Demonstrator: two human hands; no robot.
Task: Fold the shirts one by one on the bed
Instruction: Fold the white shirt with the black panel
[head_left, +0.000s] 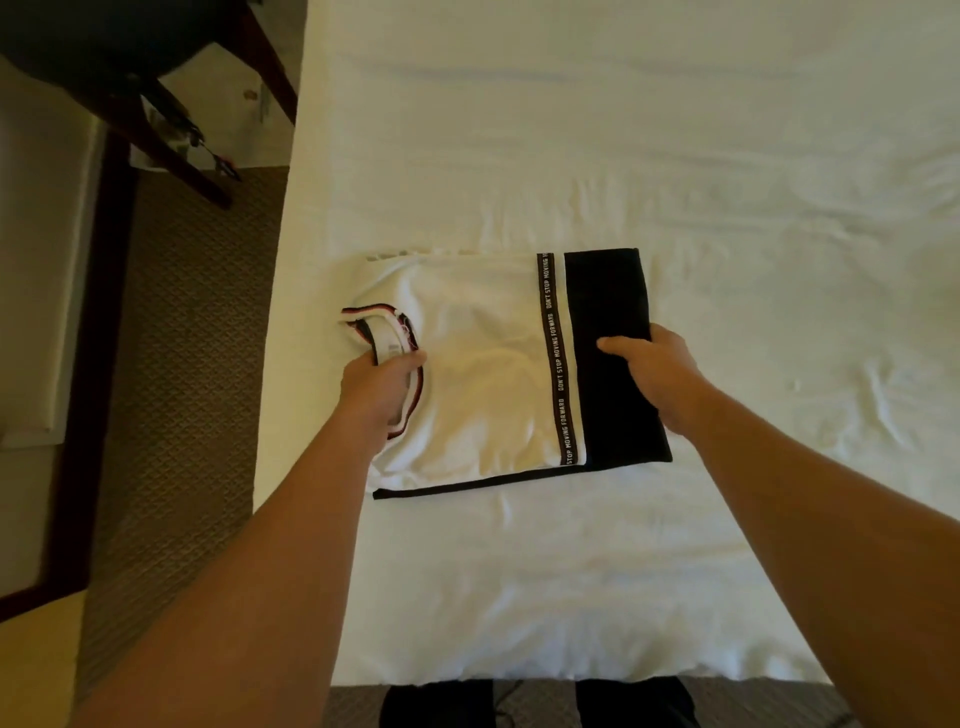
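Observation:
A white shirt (483, 358) with a black lower panel and a lettered black stripe lies folded into a rectangle near the left side of the bed (675, 156). Its striped collar points left. My left hand (382, 387) grips the collar end, thumb on top and fingers tucked under the fabric. At the black end, my right hand (657, 371) holds the right edge with its thumb on top of the panel and its fingers hidden beneath.
The bed's white sheet stretches far to the right and back. Its left edge drops to patterned carpet (182, 338). A dark wooden chair (171, 104) stands at the upper left, beside a dark-framed panel (78, 364).

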